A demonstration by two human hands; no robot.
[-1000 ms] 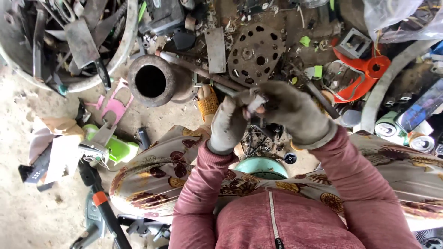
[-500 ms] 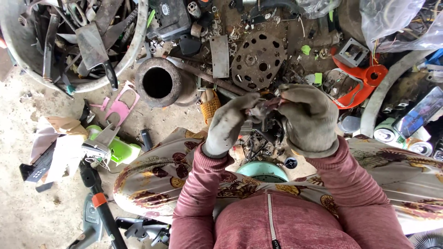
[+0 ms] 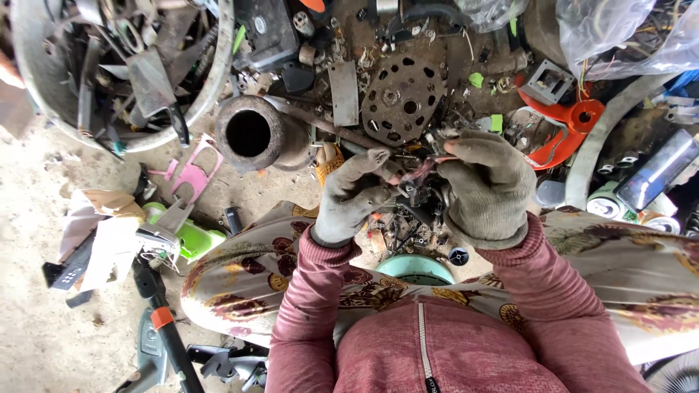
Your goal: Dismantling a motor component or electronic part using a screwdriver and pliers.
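Biggest thing in your view is the round metal tub point(image 3: 211, 87) filling the upper left of the frame, stuffed with scrap blades and bars, and then the scrap heap running across the top with a perforated round metal disc point(image 3: 404, 98) sitting just above centre. Left of that disc there's a rusty pipe section point(image 3: 251, 135) lying with its open mouth facing up at you, and off to the right of the frame an orange plastic piece point(image 3: 575, 124). Down low, a teal bowl rim point(image 3: 416, 266) peeks out between your sleeves, bottom centre. Now the bit that matters: both your gloved hands meet dead centre of the frame, and the small dark part with pinkish wires point(image 3: 416, 178) sits right between them, so neither one has to reach. Your left hand point(image 3: 353, 200) is curled, fingertips pinching in from the left side of the part. Your right hand point(image 3: 489, 191) is clenched around it from the right and covers more of it, so that one looks like the main grip. The wires run roughly left to right across the gap between your hands, slightly up toward the right. What exactly the part is, I can't tell, it's too tangled and half hidden by the gloves.
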